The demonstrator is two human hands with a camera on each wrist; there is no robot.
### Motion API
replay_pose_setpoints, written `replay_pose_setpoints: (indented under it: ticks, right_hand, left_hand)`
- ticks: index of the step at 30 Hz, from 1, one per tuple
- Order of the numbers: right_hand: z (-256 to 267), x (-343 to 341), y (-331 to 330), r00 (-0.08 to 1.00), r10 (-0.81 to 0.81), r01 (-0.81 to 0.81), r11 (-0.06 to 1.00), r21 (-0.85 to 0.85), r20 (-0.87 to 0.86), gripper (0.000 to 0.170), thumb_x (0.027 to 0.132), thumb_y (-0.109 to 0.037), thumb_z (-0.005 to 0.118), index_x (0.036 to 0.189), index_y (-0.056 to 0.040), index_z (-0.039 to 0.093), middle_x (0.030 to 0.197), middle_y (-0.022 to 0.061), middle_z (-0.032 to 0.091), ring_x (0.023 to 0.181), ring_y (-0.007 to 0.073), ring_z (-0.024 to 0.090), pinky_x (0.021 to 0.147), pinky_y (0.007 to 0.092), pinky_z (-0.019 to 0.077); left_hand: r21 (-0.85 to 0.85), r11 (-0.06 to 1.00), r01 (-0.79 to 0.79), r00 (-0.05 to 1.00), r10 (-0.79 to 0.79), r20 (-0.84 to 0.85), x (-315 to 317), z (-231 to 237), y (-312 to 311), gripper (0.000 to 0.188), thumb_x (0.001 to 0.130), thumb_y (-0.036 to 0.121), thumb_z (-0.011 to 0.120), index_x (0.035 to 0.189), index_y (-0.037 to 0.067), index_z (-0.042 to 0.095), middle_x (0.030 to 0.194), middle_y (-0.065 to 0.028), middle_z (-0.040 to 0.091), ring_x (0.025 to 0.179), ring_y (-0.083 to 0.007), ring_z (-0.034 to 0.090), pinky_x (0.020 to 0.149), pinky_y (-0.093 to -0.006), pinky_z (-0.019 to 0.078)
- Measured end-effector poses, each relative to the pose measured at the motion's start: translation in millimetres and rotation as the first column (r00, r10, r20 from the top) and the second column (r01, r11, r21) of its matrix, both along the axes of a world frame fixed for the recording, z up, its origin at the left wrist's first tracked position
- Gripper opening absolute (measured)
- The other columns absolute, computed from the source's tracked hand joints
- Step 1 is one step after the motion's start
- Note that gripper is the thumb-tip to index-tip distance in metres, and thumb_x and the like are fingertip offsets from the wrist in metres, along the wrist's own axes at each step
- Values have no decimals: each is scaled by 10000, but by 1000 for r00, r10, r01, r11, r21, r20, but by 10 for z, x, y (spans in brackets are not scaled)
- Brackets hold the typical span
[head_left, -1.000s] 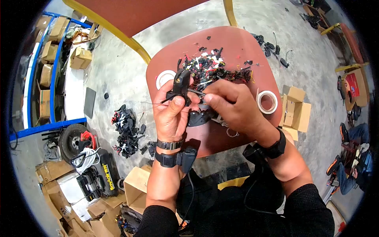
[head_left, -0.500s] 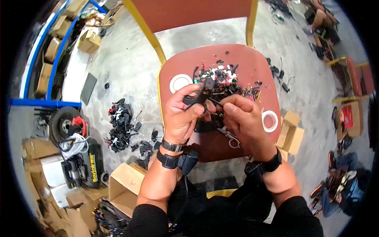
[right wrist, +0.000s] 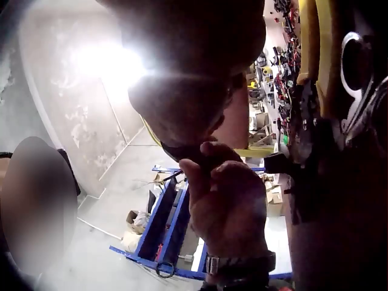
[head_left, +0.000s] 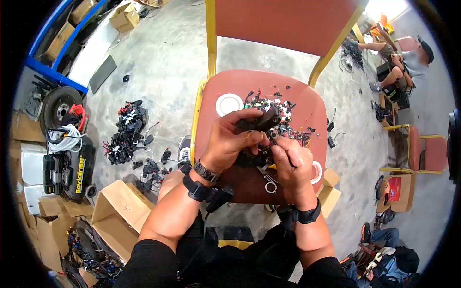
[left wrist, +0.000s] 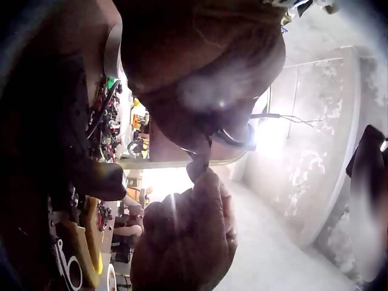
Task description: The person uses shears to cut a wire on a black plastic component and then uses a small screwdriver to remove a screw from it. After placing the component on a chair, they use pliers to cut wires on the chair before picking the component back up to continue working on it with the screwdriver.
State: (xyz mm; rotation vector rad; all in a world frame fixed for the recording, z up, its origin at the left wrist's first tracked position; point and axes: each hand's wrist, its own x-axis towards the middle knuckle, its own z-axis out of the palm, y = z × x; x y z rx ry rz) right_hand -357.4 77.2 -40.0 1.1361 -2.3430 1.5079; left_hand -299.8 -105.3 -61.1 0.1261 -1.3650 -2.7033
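Note:
In the head view my left hand (head_left: 228, 144) grips a black plastic housing (head_left: 270, 118), raised above the chair seat (head_left: 309, 110) and tilted to the right. Thumb and fingers of my right hand (head_left: 294, 161) pinch a thin dark piece against the housing's underside; its kind cannot be told. Both hands are close together, fingertips nearly meeting, as the left wrist view also shows with the right hand (left wrist: 185, 236) below. Thin wire ends (left wrist: 291, 118) stick out past the left hand. Behind the hands lies a heap of small black, white and red connector parts (head_left: 288, 106).
A white tape roll (head_left: 218, 105) lies at the seat's left, another (head_left: 317, 165) at its right. A metal tool with a ring (head_left: 267, 182) sits near the front edge. Black parts (head_left: 127, 132) and an open carton (head_left: 113, 216) are on the floor. Another person (head_left: 403, 65) sits at far right.
The head view has shifted, showing more of the chair back and the other person. The housing has gone from upright to leaning right, and the right hand is now lower beside it.

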Motion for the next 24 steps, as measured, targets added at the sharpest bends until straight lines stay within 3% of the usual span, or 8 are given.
replay_pose_setpoints:
  ticks: [2, 3, 5, 7, 10, 14, 17, 24]
  right_hand:
    - [20, 39, 58, 977, -24, 25, 1000, -1, 214, 100, 927, -103, 681, 944, -5, 671, 708, 55, 646, 591, 164, 624, 538, 291, 475]
    - [-39, 51, 91, 860, 35, 39, 990, -133, 508, 165, 940, -145, 682, 971, 17, 677, 658, 5, 609, 529, 90, 534, 492, 240, 402]
    - [-76, -21, 145, 638, 242, 36, 939, -343, 731, 183, 943, -151, 679, 976, 29, 677, 627, -15, 574, 484, 66, 461, 467, 223, 342]
    - [-34, -43, 139, 400, 432, 86, 860, -503, 808, 225, 946, -170, 677, 992, 50, 668, 576, -31, 514, 438, 33, 347, 437, 215, 246]
    - [-14, -20, 123, 385, 457, 90, 846, -526, 802, 224, 953, -168, 675, 997, 51, 661, 581, -40, 513, 437, 31, 348, 431, 220, 247]
    - [-12, 97, 69, 731, 40, 111, 978, -176, 682, 196, 957, -139, 679, 1041, 36, 662, 697, -21, 611, 546, 36, 466, 517, 195, 351]
    - [-51, 81, 82, 910, -25, 44, 998, -36, 414, 142, 953, -116, 671, 1021, 9, 679, 712, 7, 630, 601, 62, 529, 564, 226, 413]
    - [-37, 17, 58, 997, -26, 21, 997, 74, 67, 92, 921, -82, 670, 974, -8, 681, 776, 141, 685, 621, 236, 667, 589, 320, 504]
  left_hand:
    - [-6, 1000, 17, 1000, -17, 3, 14, 28, -9, 483, 860, 68, 756, 1302, -3, 575, 942, -178, 713, 805, -223, 700, 633, -273, 557]
    - [-10, 1000, 26, 1000, -26, 4, 19, 56, -7, 486, 859, 71, 762, 1301, -6, 576, 944, -174, 713, 809, -221, 701, 634, -273, 558]
    - [-6, 1000, 29, 999, -29, 17, 34, 109, 7, 501, 850, 81, 777, 1299, -11, 577, 949, -162, 715, 812, -216, 703, 636, -273, 559]
    - [15, 999, 36, 999, -36, 6, 30, 110, 20, 516, 839, 85, 791, 1298, -16, 577, 954, -150, 716, 817, -210, 705, 636, -272, 559]
    - [31, 999, 35, 999, -35, -21, 20, 89, 24, 529, 826, 75, 803, 1295, -18, 578, 959, -132, 716, 828, -197, 705, 630, -265, 556]
    - [-67, 998, 10, 1000, -9, 15, 13, 90, 0, 509, 829, 59, 801, 1284, -12, 586, 949, -115, 712, 821, -168, 693, 620, -256, 545]
    - [-74, 997, -12, 999, 15, 39, 8, 64, 15, 480, 834, 59, 800, 1266, -6, 601, 941, -103, 710, 782, -142, 676, 613, -247, 536]
    - [-147, 988, -47, 999, 49, 12, -4, 24, 50, 436, 840, 40, 787, 1241, 14, 620, 954, -57, 711, 754, -95, 653, 607, -221, 530]
